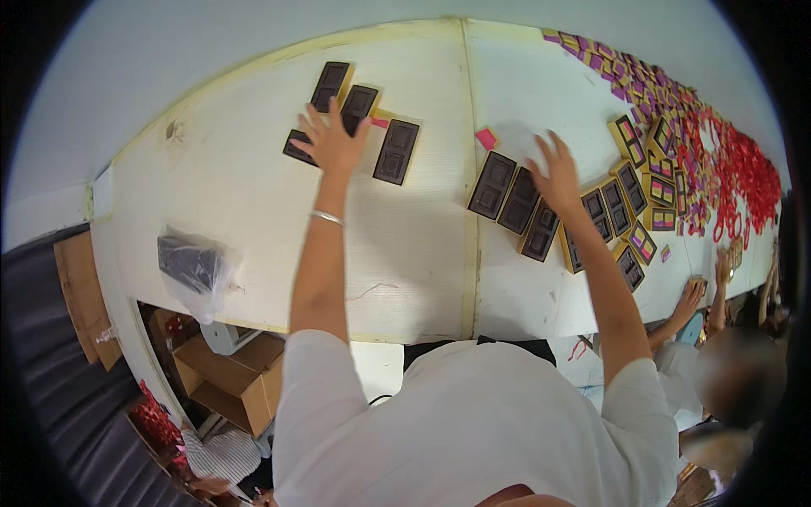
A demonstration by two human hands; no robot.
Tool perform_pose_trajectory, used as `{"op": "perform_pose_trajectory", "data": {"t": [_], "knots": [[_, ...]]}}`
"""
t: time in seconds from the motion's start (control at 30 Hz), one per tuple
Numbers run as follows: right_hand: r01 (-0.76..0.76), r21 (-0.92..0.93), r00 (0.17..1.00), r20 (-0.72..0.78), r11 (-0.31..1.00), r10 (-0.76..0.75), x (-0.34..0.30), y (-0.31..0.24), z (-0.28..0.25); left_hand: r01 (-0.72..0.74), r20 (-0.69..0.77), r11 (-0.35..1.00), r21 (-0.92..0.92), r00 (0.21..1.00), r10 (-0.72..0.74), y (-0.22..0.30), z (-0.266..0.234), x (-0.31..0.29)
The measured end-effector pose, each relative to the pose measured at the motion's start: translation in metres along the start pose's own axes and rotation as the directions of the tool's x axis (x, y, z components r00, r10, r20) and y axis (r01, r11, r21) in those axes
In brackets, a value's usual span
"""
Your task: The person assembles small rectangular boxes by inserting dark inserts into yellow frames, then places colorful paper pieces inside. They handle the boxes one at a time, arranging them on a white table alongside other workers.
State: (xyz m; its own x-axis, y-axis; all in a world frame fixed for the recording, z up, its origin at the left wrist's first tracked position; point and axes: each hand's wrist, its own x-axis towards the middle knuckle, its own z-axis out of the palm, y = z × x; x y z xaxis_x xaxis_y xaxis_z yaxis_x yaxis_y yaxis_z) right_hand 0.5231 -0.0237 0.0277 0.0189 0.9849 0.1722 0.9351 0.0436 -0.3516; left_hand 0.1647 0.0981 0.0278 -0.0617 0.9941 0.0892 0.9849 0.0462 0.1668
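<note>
My left hand, its fingers spread, reaches over a small group of flat rectangular boxes with yellow sides and black, recessed tops. Its fingertips lie over or just above one black-topped box; contact cannot be made out. Just right of it is another such box, and one more lies farther away. My right hand, fingers apart, is at the edge of a slanted row of the same boxes. It partly covers the box beside it. Neither hand grips anything visible.
A small pink piece lies near the table seam. More boxes with pink and yellow contents, purple-and-gold pieces and red ribbons fill the right. A plastic-wrapped black stack sits left. Co-workers' hands are at right.
</note>
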Motion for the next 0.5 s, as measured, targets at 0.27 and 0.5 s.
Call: {"op": "perform_pose_trajectory", "data": {"t": [0.27, 0.5], "knots": [[-0.104, -0.165, 0.973, 0.188, 0.981, 0.135, 0.067, -0.062, 0.073, -0.236, 0.118, 0.968, -0.083, 0.963, 0.244, 0.009, 0.030, 0.004], [-0.155, -0.078, 0.987, 0.032, 0.985, 0.158, 0.035, -0.006, 0.045, -0.515, 0.019, 0.837, -0.185, 0.849, 0.527, 0.052, 0.025, -0.063]]}}
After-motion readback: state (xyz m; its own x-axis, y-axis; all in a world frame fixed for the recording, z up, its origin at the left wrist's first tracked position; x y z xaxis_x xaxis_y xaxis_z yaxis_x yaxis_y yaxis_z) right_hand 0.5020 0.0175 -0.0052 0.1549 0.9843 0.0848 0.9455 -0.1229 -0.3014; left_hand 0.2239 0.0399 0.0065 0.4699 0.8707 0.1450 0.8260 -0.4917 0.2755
